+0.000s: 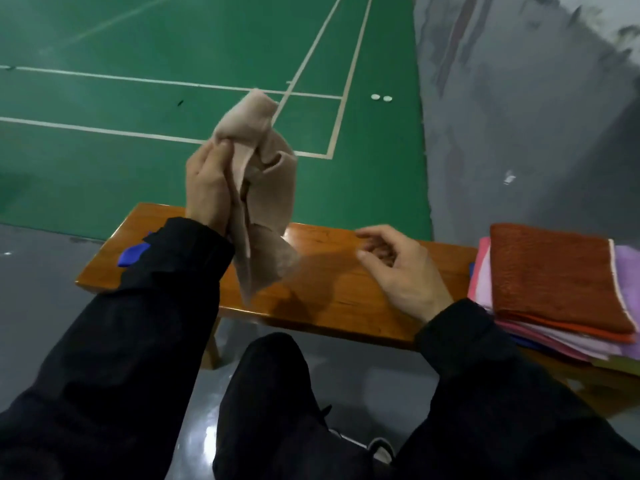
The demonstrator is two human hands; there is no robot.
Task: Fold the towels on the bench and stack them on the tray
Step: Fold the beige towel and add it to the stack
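Observation:
My left hand [207, 183] grips a crumpled beige towel [258, 188] and holds it up above the wooden bench [332, 299]; the towel's lower end hangs down to the bench top. My right hand [398, 268] hovers over the middle of the bench with loosely curled fingers and holds nothing. At the right end of the bench lies a stack of folded towels, a rust-orange one [554, 275] on top, with pink [483, 271] and lilac [628, 271] ones under it. The tray beneath the stack is hidden.
A blue cloth [133, 254] peeks out from under my left sleeve at the bench's left end. Behind the bench is a green court floor [138, 39] with white lines; a grey wall [536, 116] stands to the right. My black-trousered knee [273, 375] is in front of the bench.

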